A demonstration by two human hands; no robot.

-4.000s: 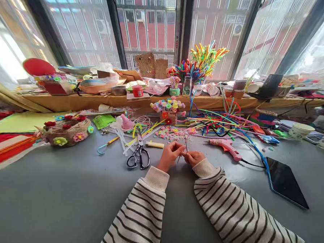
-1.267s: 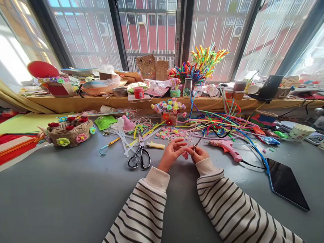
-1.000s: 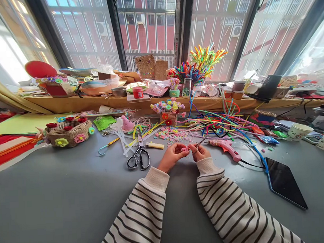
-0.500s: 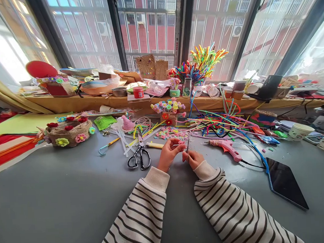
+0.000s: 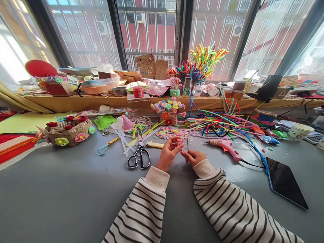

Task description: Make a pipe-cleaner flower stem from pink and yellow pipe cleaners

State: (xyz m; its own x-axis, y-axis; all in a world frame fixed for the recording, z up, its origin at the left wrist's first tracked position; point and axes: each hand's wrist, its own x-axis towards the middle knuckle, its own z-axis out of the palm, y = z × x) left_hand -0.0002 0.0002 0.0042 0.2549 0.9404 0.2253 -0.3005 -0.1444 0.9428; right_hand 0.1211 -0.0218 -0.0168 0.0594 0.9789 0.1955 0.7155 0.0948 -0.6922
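Observation:
Both my hands meet over the grey table [image 5: 60, 199], just in front of a scatter of small pink pieces [image 5: 170, 132]. My right hand [image 5: 195, 157] pinches a thin dark stick [image 5: 187, 146] and holds it upright. My left hand [image 5: 169, 153] is curled, its fingertips pinched on a small pink piece [image 5: 180, 141] right beside the stick's upper part. Striped sleeves cover both forearms. Black scissors [image 5: 138, 159] lie to the left of my left hand and a pink glue gun [image 5: 226, 146] lies to the right of my right hand.
A heap of coloured pipe cleaners [image 5: 219, 124] lies behind the glue gun. A dark tablet [image 5: 284, 182] lies at the right, a woven basket with flowers [image 5: 67, 132] at the left. A small flower pot [image 5: 169, 112] stands behind the hands. A cluttered windowsill [image 5: 95, 99] runs along the back.
The stick was tilted to the right a second ago and now stands upright in my right hand. My left hand has risen a little, with the pink piece at the stick's upper part.

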